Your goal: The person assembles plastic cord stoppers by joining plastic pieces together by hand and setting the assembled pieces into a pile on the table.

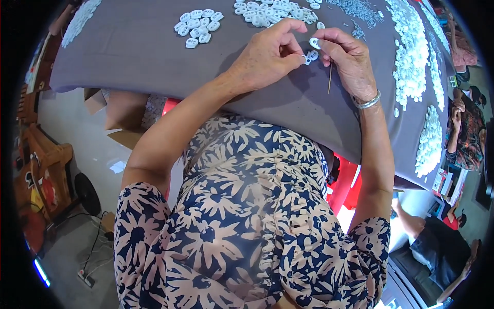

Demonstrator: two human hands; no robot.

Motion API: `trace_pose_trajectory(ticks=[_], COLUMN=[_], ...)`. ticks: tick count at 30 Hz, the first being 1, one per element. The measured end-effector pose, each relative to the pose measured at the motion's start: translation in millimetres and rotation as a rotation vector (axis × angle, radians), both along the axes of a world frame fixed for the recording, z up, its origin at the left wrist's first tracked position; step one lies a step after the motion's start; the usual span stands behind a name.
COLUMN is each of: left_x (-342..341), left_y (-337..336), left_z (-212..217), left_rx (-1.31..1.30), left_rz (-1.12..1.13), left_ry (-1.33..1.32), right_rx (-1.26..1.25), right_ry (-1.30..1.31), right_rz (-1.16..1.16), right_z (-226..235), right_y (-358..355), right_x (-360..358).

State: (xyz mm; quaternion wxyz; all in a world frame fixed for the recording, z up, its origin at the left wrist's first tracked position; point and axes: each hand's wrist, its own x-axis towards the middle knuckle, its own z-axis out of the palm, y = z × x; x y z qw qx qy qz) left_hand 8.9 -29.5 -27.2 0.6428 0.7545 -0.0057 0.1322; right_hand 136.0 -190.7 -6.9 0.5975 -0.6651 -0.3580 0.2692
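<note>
Pinching a small white plastic ring (314, 43) between thumb and fingers, the right hand (350, 62) also holds a thin wooden stick (330, 78) pointing down. The left hand (267, 54) grips more white pieces (310, 56) just beside it, above the grey table cloth (139, 51). Piles of white rings (198, 27) lie near.

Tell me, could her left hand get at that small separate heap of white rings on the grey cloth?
Probably yes. The left hand works beside the right hand, and only bare grey cloth lies between it and the small heap of white rings.
</note>
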Motion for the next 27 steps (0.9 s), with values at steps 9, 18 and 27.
trace_pose_trajectory(ticks=[9,18,27], left_x=[1.3,0.7,0.6], left_y=[2.4,2.6,2.9], left_z=[-1.8,-0.8,-0.7], left_rx=[0.028,0.046,0.027], left_rz=[-0.002,0.014,0.015], left_ry=[-0.006,-0.017,-0.006], right_rx=[0.003,0.085,0.059], right_ry=[-0.117,-0.398,-0.396], right_rz=[0.028,0.042,0.038], right_z=[-0.8,-1.5,-0.1], right_y=[2.0,3.7,2.5], right_x=[-1.9,-9.8,-10.0])
